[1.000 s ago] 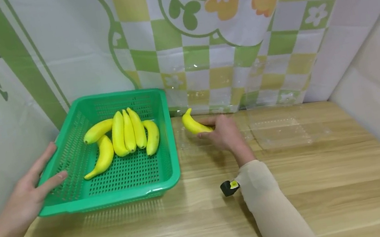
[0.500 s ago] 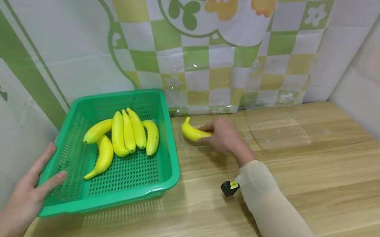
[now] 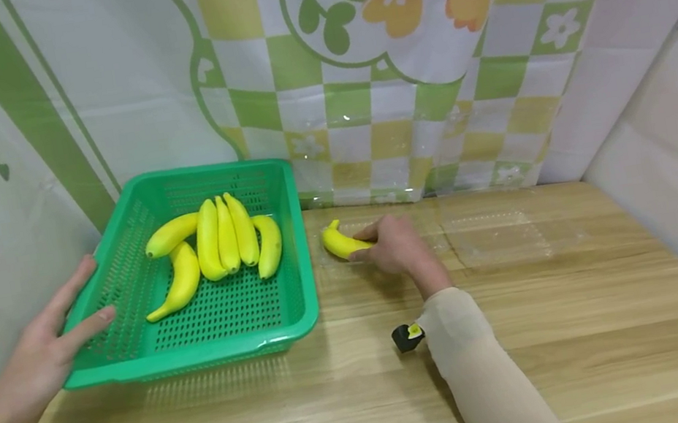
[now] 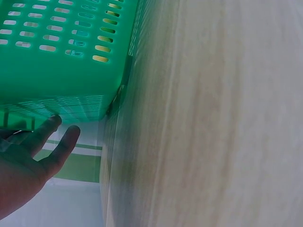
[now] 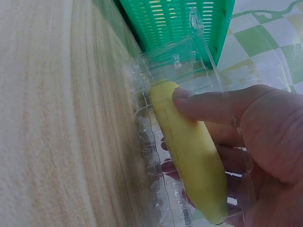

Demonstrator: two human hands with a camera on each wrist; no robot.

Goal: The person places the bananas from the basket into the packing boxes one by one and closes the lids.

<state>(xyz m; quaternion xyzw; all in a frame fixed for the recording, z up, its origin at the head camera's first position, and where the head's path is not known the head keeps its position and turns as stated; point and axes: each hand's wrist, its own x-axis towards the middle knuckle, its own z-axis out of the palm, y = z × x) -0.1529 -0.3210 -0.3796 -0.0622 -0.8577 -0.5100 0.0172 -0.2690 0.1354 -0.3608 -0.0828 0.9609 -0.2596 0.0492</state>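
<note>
The person's left hand [image 3: 45,354] grips the green basket [image 3: 305,261], presumably to steady it, while the right hand [image 3: 396,243] pinches a banana [image 3: 343,243] low within a clear plastic box [image 5: 177,56] (its walls barely show) beside the basket, likely for careful placing.

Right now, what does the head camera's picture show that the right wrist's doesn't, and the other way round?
Only the head view: the person's bare left hand touching the slotted green plastic basket, the right arm's beige sleeve, and, from above, six curved yellow bananas in the basket.

Only the right wrist view: several fingers on the far side of the lone yellow banana, partly seen through clear plastic packaging.

Both: the bare right hand gripping that banana at the packaging, the basket, the wood-grain tabletop and the green-and-white checked wall covering.
</note>
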